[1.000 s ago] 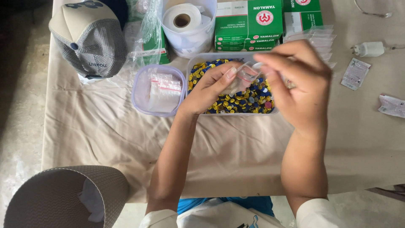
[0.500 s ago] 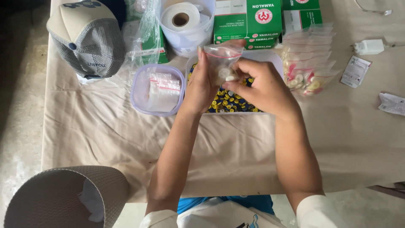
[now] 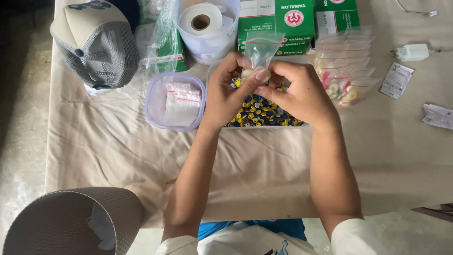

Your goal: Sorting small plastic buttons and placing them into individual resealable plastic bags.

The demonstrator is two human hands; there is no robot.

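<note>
Both hands meet over a clear tray [image 3: 264, 126] full of small yellow, blue and white round pieces [image 3: 259, 113]. My left hand [image 3: 226, 89] and my right hand [image 3: 299, 92] pinch the lower part of a small clear zip bag [image 3: 260, 49] with a red seal line. The bag stands upright above the tray. Something pale sits at its bottom, between my fingertips.
A lilac tub [image 3: 175, 101] of empty zip bags stands left of the tray. A pile of filled bags [image 3: 347, 71] lies to the right. Behind are a tape roll in a white tub [image 3: 205, 23], green boxes [image 3: 283, 23], a grey cap [image 3: 94, 45], a white charger [image 3: 413, 52] and a cardboard cylinder [image 3: 71, 222].
My right hand came in from the right to join the left over the tray. The bag, first held low and flat, now stands upright between both hands.
</note>
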